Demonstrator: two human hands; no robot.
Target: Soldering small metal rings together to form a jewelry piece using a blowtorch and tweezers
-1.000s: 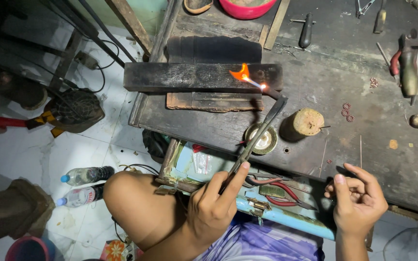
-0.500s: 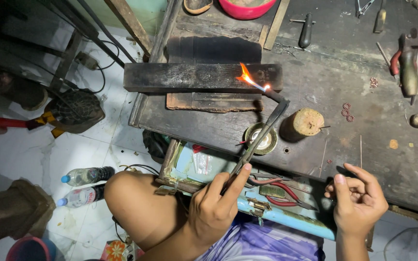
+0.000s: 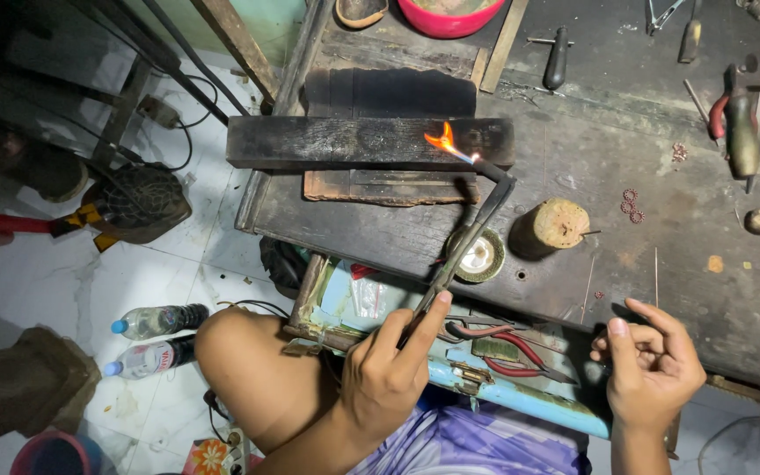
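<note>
Head view: we look down on a scarred dark workbench [image 3: 573, 264] where our left hand [image 3: 389, 378], at about six o'clock in the frame, grips the long stem of a gas torch [image 3: 468, 237], fingers curled round it and the forefinger laid straight along the metal. The torch runs up toward one o'clock from that hand and bends at its tip, where a small orange flame [image 3: 442, 141] plays against a charred black block [image 3: 367, 142] lying crosswise on the bench at twelve o'clock. Our right hand [image 3: 653, 369], at four o'clock by the bench's near edge, is half curled, thumb and fingertips drawn together as if pinching something; we cannot tell what, if anything, sits between them. Just beside the torch stem stands a small round metal dish [image 3: 478, 255], and at three o'clock from it a short wooden stump [image 3: 560, 222]. Red-handled pliers [image 3: 503, 347] lie in an open tray between the two hands. A red bowl [image 3: 450, 13] sits at the far edge at twelve o'clock, hand tools [image 3: 736, 123] at two o'clock. On the white tiled floor [image 3: 178, 264] at eight o'clock lie two plastic bottles [image 3: 156, 321].
</note>
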